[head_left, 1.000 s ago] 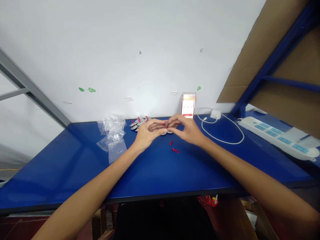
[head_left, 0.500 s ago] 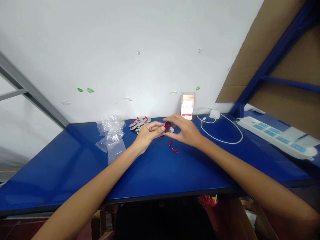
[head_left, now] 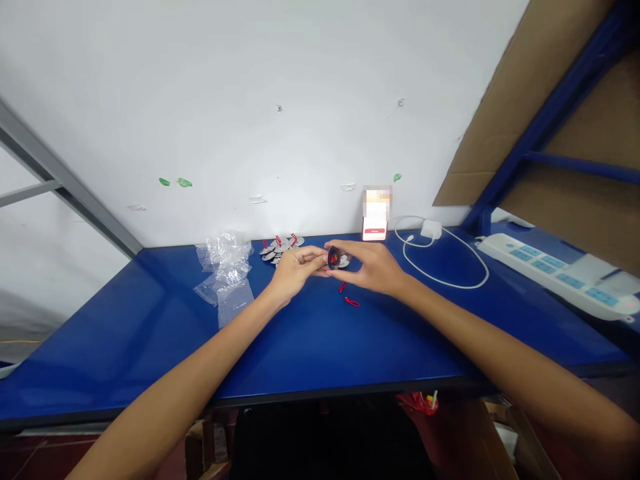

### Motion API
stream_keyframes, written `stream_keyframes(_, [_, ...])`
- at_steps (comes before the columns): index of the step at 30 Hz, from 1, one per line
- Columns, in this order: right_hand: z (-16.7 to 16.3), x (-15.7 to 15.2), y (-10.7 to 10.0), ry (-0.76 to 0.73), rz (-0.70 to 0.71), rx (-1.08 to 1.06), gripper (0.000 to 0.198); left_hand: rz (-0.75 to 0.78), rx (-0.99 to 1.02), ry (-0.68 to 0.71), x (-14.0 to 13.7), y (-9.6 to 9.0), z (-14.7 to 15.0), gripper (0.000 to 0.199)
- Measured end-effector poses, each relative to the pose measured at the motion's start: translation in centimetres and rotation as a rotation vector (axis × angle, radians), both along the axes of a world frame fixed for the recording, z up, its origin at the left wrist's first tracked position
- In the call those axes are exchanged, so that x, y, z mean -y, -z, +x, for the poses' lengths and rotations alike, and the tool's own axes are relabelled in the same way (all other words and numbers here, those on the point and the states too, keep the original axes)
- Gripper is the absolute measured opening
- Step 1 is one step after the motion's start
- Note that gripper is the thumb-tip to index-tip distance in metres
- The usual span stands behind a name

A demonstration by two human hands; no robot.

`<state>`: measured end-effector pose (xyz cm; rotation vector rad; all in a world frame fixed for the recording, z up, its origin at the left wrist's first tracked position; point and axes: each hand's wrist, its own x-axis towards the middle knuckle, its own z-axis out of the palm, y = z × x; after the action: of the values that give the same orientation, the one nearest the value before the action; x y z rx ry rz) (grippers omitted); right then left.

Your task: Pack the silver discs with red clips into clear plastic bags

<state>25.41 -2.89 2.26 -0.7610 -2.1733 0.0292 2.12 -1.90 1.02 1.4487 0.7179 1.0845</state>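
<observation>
A small dark round disc [head_left: 334, 258] with a red mark on its face is held up over the table. My left hand [head_left: 299, 270] pinches its left edge between thumb and fingers. From the other side, my right hand [head_left: 374, 267] curls thumb and fingers around the right edge. Partly hidden behind my right hand lies a pale round piece [head_left: 345, 261]. Below the hands, a short red cord loop [head_left: 352, 302] rests on the blue table [head_left: 320, 353], near a second red loop [head_left: 343, 287]. Left of them is a pile of pale discs [head_left: 273, 252] with red loops.
Crumpled clear plastic bags [head_left: 227, 267] lie to the left. A lit phone [head_left: 375, 227] leans against the white wall. On the right are a white charger [head_left: 431, 229] with a looping cable and a long power strip [head_left: 555, 277]. A blue frame [head_left: 540, 127] slants at upper right.
The dark disc has turned so that its round face with the red mark shows more. My right fingers have shifted and lowered slightly around it. The view has moved a little.
</observation>
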Motion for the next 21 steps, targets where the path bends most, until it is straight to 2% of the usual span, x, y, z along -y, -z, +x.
stream_keyframes(4, [-0.2, -0.1, 0.0, 0.029, -0.054, -0.068, 0.039, 0.129, -0.078, 0.022, -0.8, -0.3, -0.5, 0.046])
stream_keyframes(9, [-0.4, -0.1, 0.2, 0.046, -0.133, -0.052, 0.040, 0.189, -0.137, 0.022, -1.1, -0.1, -0.8, 0.046])
stream_keyframes(13, [-0.4, 0.0, 0.1, 0.056, -0.179, 0.005, 0.069, 0.206, -0.130, -0.052, -1.5, -0.5, -1.5, 0.042])
stream_keyframes(15, [-0.1, -0.2, 0.1, 0.087, -0.154, 0.026, 0.081, 0.177, -0.158, -0.144, -2.1, -1.0, -2.6, 0.035])
stream_keyframes(16, [0.1, -0.4, 0.0, 0.112, -0.141, 0.032, 0.081, 0.165, -0.203, -0.216, -2.6, -1.3, -3.3, 0.031])
stream_keyframes(18, [0.5, -1.0, 0.0, 0.151, -0.122, 0.044, 0.070, 0.203, -0.393, -0.425, -3.6, -1.7, -4.9, 0.022])
stream_keyframes(20, [1.0, -1.7, 0.2, 0.155, -0.113, 0.073, 0.054, 0.356, -0.666, -0.628, -4.6, -1.8, -6.5, 0.014])
stream_keyframes(21, [1.2, -2.0, 0.4, 0.148, -0.108, 0.093, 0.046, 0.431, -0.790, -0.683, -4.9, -1.7, -7.2, 0.012])
